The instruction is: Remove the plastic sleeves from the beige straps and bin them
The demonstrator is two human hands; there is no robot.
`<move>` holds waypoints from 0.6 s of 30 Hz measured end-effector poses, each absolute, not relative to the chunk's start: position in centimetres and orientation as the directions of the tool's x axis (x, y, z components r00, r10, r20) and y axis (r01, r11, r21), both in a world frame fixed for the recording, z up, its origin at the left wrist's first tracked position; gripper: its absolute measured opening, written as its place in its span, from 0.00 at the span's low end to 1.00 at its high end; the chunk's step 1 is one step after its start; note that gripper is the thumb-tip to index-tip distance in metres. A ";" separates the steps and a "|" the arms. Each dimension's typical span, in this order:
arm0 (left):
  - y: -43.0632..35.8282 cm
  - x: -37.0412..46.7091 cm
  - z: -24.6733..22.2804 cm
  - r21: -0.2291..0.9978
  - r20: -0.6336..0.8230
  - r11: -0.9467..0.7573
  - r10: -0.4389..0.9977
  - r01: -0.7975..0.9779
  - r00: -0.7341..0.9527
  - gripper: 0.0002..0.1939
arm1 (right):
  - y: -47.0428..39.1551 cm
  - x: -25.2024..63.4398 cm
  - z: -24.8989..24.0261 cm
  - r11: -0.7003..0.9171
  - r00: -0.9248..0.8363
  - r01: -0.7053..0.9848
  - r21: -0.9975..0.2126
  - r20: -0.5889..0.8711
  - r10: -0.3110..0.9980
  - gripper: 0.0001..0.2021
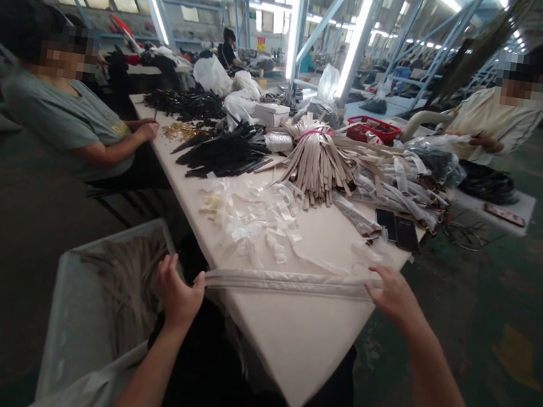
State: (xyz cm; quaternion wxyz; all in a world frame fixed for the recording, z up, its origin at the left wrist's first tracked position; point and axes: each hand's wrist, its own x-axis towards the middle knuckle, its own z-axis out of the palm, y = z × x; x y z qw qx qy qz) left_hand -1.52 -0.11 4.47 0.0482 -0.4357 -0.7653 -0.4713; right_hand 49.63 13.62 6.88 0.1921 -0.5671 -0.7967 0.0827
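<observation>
A long pale strap, apparently in a clear plastic sleeve, lies crosswise over the near part of the table. Its right end is pinched in my right hand, near the table's right edge. At the strap's left end is my left hand, its fingers spread and raised with a gap between fingers and thumb. The thumb seems to touch the strap's end. Just beyond the strap lies a loose heap of white plastic scraps. A thin clear strip trails from the heap toward my right hand.
The pale table narrows to a corner toward me. Beige straps, black strips and a red basket lie farther back. A white bin of straps stands at left. Co-workers sit at left and right.
</observation>
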 end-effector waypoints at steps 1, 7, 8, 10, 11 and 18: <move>-0.2 -0.7 4.8 0.617 0.501 0.105 0.713 0.780 -0.492 0.34 | 13.0 48.0 6.7 0.415 -0.352 0.819 -0.395 0.224 0.909 0.21; 2.2 4.1 5.8 0.492 0.251 -0.306 0.946 0.815 0.204 0.22 | 10.5 39.6 5.2 0.582 -0.567 0.649 -0.491 0.199 0.800 0.25; 2.6 4.5 5.8 0.484 0.234 -0.321 0.944 0.814 0.234 0.19 | 10.3 39.2 5.0 0.574 -0.557 0.659 -0.487 0.197 0.807 0.22; 3.2 4.9 5.6 0.471 0.228 -0.339 0.939 0.815 0.258 0.14 | 9.9 39.3 4.5 0.552 -0.525 0.678 -0.486 0.205 0.826 0.15; 3.3 5.0 5.5 0.465 0.235 -0.346 0.936 0.815 0.263 0.14 | 9.7 39.6 4.2 0.542 -0.507 0.682 -0.491 0.216 0.834 0.13; 6.3 7.2 4.9 0.450 0.297 -0.401 0.910 0.798 0.290 0.15 | 9.5 42.2 2.9 0.456 -0.354 0.720 -0.524 0.288 0.890 0.14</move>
